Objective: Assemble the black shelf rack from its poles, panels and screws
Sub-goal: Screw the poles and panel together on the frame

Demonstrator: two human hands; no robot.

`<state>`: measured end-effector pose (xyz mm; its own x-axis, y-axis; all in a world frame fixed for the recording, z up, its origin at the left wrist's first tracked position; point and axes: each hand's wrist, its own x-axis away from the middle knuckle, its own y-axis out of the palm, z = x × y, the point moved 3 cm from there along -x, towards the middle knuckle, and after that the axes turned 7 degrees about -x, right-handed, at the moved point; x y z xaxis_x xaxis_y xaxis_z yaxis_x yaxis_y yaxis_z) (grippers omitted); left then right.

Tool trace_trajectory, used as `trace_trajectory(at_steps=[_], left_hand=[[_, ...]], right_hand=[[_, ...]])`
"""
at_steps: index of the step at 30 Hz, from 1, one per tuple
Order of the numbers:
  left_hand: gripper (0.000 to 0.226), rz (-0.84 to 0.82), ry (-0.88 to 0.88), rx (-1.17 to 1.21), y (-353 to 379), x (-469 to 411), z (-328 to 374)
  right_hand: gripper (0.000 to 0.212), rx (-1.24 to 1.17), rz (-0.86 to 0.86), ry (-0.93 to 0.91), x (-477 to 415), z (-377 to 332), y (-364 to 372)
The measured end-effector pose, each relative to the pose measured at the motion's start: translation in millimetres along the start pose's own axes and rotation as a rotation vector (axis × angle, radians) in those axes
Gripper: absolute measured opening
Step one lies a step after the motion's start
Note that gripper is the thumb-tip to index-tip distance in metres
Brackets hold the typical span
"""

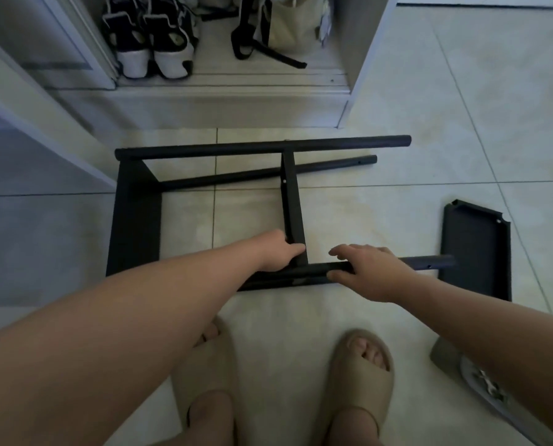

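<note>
— Both hands are on the rack?

— Yes. The left hand (281, 252) grips the near end of a narrow black metal panel (289, 201), with the fingers curled round its edge where it meets a round black metal pole (301, 275). The right hand (371, 272) holds that same pole just to the right, fingers curled over the top and thumb underneath.

— Anything closer to the person?

— A pair of beige foam slippers (362, 375) is on the feet, standing on the pale tiled floor (381, 214). At the lower right lies a grey object with small shiny bits (481, 381). The right forearm partly hides it, and I cannot tell what it is.

— Where does the rack itself sit?

— It lies on its side on the tiles, just ahead of the feet. The held pole runs left to right. Its free right end has a small hole and reaches over the left edge of a loose black rectangular panel with a raised rim (474, 249), which lies flat on the floor. I cannot tell whether they touch.

— And the rest of the frame?

— A wider black end panel (133, 220) closes the left side. Beyond the hands lie a second black pole (268, 172) and, farthest, a third black pole (262, 146). The far end of the narrow panel meets that third pole.

— What is behind it?

— An open white cabinet (365, 59) holds black-and-white sneakers (153, 43) and a cream fabric bag with black straps (288, 24).
</note>
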<state>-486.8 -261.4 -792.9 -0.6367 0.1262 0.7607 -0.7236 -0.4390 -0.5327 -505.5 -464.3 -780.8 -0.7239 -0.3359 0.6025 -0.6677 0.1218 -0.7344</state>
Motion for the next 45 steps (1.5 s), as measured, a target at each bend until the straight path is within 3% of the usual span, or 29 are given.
trace_trajectory(at_steps=[4, 6, 11, 22, 30, 45], left_hand=[[0.040, -0.054, -0.002, 0.307, 1, -9, 5], [0.032, -0.093, -0.014, 0.345, 0, -11, 6], [0.033, -0.102, 0.000, 0.334, -4, -21, 7], [0.041, 0.150, 0.000, 0.185, -17, -29, 18], [0.040, 0.138, 0.019, 0.268, -16, -35, 18], [0.033, 0.121, 0.070, 0.195, -15, -31, 13]], right_hand=[[0.036, 0.088, -0.016, -0.045, -4, 10, 11], [0.033, 0.111, -0.011, -0.065, -8, 13, 12], [0.033, 0.133, 0.015, -0.064, -14, 17, 13], [0.031, 0.013, 0.142, -0.003, -23, 10, 9], [0.030, 0.020, 0.175, -0.044, -22, 7, 10], [0.028, -0.028, 0.145, -0.015, -25, 10, 12]])
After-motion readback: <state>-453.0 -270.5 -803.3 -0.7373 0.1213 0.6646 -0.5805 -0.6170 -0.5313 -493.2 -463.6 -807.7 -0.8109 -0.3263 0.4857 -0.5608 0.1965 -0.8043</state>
